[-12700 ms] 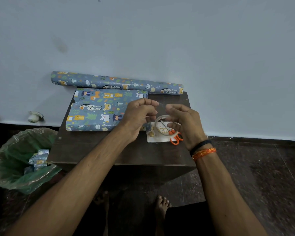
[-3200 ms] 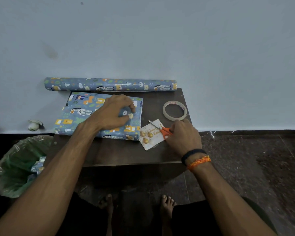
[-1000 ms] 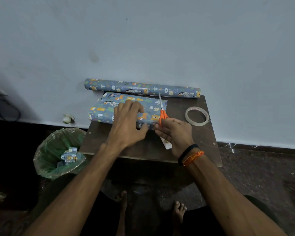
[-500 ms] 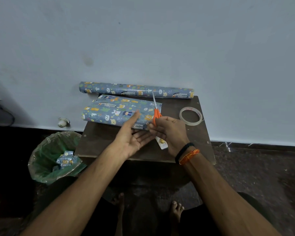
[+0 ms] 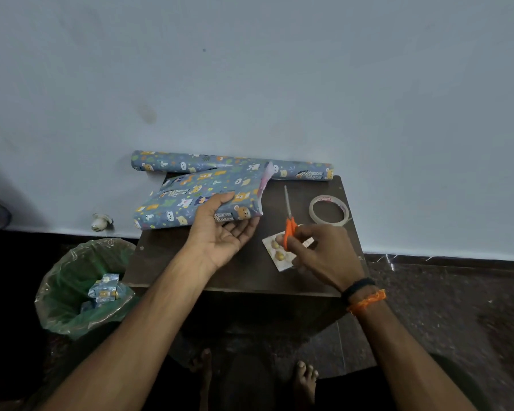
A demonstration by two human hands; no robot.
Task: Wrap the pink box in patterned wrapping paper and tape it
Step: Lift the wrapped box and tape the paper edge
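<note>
1. Head view: the wrapped box (image 5: pixel 199 200) sits on the back left part of the small dark table (image 5: pixel 244 277). Its near edge is lifted up off the table. Blue paper with little animals covers it, and a loose flap sticks up at its right end.
2. The left hand (image 5: pixel 220 229) is palm up under the near edge of the box. The thumb lies on top and the fingers are below, so it holds the box.
3. The right hand (image 5: pixel 321 250) grips the orange scissors (image 5: pixel 288 221) by the handles. The blades are closed and point away, toward the wall.
4. Under the right hand lies a small white card (image 5: pixel 276 253) with gold dots. The hand hides part of it.
5. The tape roll (image 5: pixel 328 210) lies flat near the right back corner of the table, apart from the scissors.
6. The paper roll (image 5: pixel 229 166) lies along the wall behind the box. The box blocks part of it.
7. A bin with a green bag (image 5: pixel 80 289) stands on the floor to the left of the table. A scrap of the same paper (image 5: pixel 104 289) is inside it.
8. A small white thing (image 5: pixel 101 222) sits low by the wall. Bare feet (image 5: pixel 304 381) show under the table edge.
</note>
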